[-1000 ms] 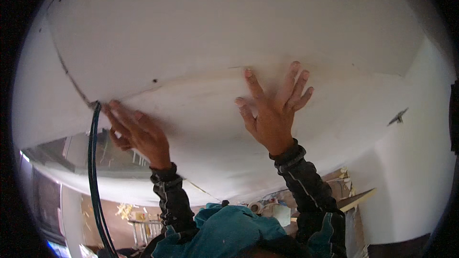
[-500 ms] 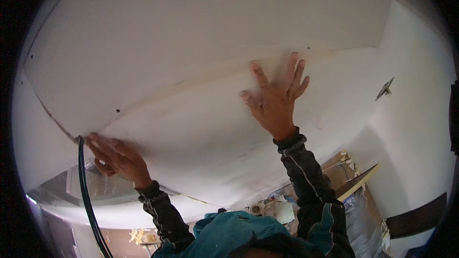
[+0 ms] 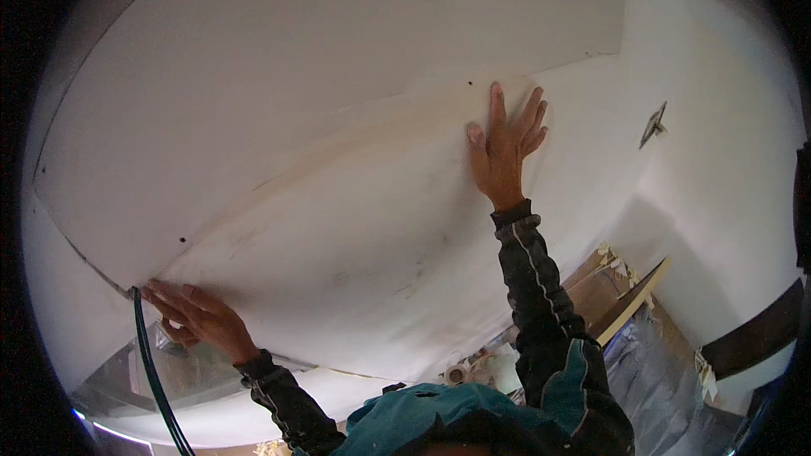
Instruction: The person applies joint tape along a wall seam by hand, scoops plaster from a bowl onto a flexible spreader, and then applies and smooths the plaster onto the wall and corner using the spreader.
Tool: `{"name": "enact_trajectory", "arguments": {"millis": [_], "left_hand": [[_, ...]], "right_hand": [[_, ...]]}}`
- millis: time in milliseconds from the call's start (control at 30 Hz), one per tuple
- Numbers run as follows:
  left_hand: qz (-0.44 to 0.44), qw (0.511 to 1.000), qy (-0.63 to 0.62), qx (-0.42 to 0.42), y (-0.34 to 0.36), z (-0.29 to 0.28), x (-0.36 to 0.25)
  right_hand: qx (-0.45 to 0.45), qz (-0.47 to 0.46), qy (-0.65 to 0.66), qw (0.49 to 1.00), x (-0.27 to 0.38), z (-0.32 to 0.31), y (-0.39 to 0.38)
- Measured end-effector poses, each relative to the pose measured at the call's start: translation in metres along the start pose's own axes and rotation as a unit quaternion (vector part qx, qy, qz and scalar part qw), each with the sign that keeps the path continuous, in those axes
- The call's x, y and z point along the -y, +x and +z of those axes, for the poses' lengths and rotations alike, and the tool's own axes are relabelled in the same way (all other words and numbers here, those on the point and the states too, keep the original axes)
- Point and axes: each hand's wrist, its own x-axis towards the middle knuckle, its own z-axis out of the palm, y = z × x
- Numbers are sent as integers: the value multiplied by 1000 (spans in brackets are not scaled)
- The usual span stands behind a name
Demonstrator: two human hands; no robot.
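Overhead spreads a large white panel [image 3: 380,203], with a seam and a tan smear running across it. My right hand [image 3: 505,152] lies against it with fingers spread, just right of a small dark hole [image 3: 470,83] near the seam. At the panel's left corner, my left hand [image 3: 203,319] reaches up with fingers stretched out, its fingertips close to the seam. Beside those fingertips, dark cables [image 3: 150,380] come out at the corner and hang down. Neither hand shows anything held.
Another dark hole [image 3: 182,240] marks the panel above my left hand. On the right, a metal fitting [image 3: 653,125] sticks out of the white surface. Below it are a yellow-edged board [image 3: 635,300] and clear plastic sheeting [image 3: 646,371]. A glass-like pane [image 3: 182,367] lies beneath my left hand.
My right hand has slid right along the seam, past the small hole, and its fingers are closer together. My left hand stays by the cables. The whole view has shifted a little.
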Motion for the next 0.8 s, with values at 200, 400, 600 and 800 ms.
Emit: {"name": "enact_trajectory", "arguments": {"millis": [200, 400, 600, 800], "left_hand": [[36, 997, -43, -52, 6, -12, -23], [86, 994, -38, -61, -5, 5, -24], [56, 996, 2, -68, -6, -28, 10], [138, 935, -297, 137, -113, -69, -102]], "right_hand": [[-60, 44, 79, 994, -36, -14, -10], [-9, 165, 153, 974, -72, -71, -149], [99, 441, 125, 883, -108, -149, -352], [104, 573, -128, 802, -121, -288, -563]]}}
